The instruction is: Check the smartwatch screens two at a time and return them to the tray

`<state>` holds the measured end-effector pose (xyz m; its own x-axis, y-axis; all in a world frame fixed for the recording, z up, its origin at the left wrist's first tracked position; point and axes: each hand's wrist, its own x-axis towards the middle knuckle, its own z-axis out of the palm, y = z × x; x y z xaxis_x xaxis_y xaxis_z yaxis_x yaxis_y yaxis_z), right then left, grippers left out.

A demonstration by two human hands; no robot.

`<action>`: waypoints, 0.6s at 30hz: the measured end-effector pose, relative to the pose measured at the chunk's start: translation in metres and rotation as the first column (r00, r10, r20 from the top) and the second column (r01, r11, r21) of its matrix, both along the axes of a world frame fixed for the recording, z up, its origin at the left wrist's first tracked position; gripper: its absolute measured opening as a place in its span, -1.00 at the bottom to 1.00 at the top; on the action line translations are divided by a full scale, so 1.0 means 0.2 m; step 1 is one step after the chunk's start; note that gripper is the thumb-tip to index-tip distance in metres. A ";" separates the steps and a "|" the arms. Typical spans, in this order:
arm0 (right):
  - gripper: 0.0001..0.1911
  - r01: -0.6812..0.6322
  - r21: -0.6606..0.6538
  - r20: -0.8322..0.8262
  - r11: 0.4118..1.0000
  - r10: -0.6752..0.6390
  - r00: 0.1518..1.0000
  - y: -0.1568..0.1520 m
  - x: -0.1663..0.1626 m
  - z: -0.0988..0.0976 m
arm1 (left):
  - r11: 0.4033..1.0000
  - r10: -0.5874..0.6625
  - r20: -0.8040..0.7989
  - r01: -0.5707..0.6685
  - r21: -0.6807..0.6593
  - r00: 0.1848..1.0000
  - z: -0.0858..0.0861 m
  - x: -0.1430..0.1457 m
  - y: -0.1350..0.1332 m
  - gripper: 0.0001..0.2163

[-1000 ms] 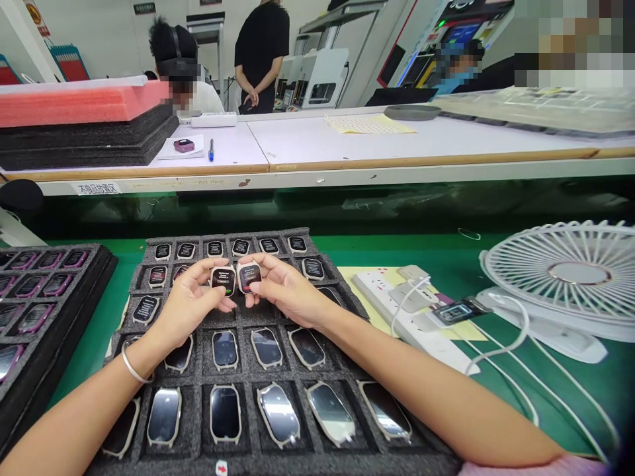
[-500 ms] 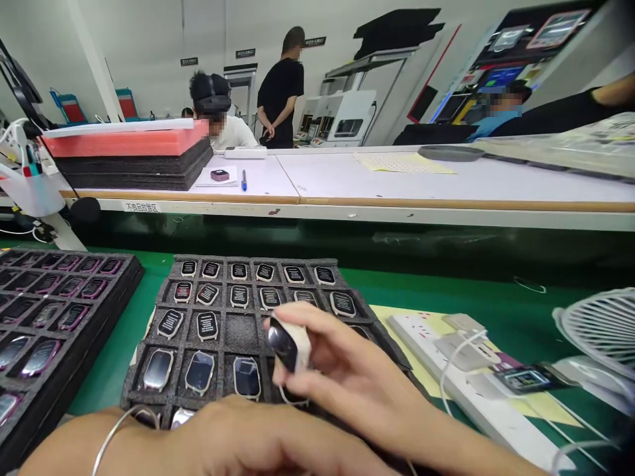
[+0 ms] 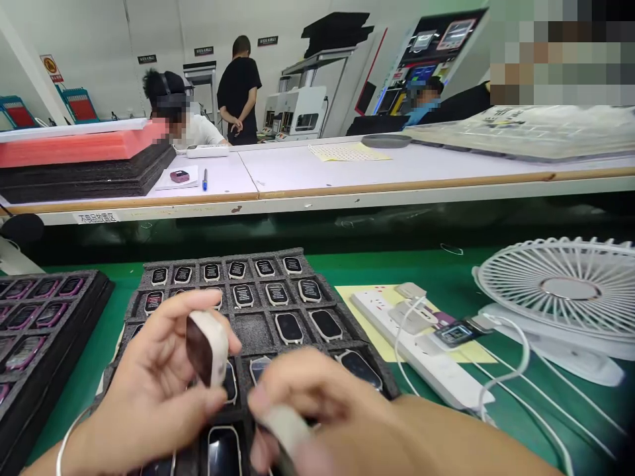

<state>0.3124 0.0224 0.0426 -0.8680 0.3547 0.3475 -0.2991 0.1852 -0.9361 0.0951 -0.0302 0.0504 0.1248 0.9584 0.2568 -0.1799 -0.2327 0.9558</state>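
Note:
My left hand (image 3: 143, 377) is closed on a smartwatch body (image 3: 217, 347) with a cream case and dark glass, tilted on edge between thumb and fingers. It hovers above the dark foam tray (image 3: 254, 330). My right hand (image 3: 342, 396), blurred and lower, grips a second cream watch body (image 3: 290, 426), partly hidden by its fingers. No straps show on either one. Rows of similar watches sit in the tray's compartments; a few at the back, such as one watch (image 3: 243, 295), show white text on their screens. Both hands hide part of the tray.
To the left stands another foam tray (image 3: 96, 291) of purple-cased watches. A white power strip (image 3: 421, 357) with cables and a small display device (image 3: 456, 332) lies right, near a white fan (image 3: 565, 291). A raised white shelf (image 3: 282, 178) runs behind; several people are beyond it.
My left hand has risen from the lower edge and now shows a watch in its grip. My right hand has come down nearer to me with a watch. The view has swung right.

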 end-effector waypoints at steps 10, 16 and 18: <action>-0.59 0.311 -0.710 0.109 0.632 -0.338 0.935 0.30 -0.22 -0.26 | 0.888 0.328 -0.074 -0.334 -0.315 0.942 -0.20 -0.01 0.31 -0.39; -0.73 0.337 -0.719 0.124 0.608 -0.364 0.923 0.35 -0.22 -0.31 | 0.896 0.237 0.062 -0.194 -0.400 0.969 -0.22 0.01 0.28 -0.43; -0.75 0.333 -0.711 0.109 0.620 -0.370 0.923 0.35 -0.22 -0.30 | 0.904 0.213 0.105 -0.156 -0.398 0.971 -0.22 0.01 0.28 -0.46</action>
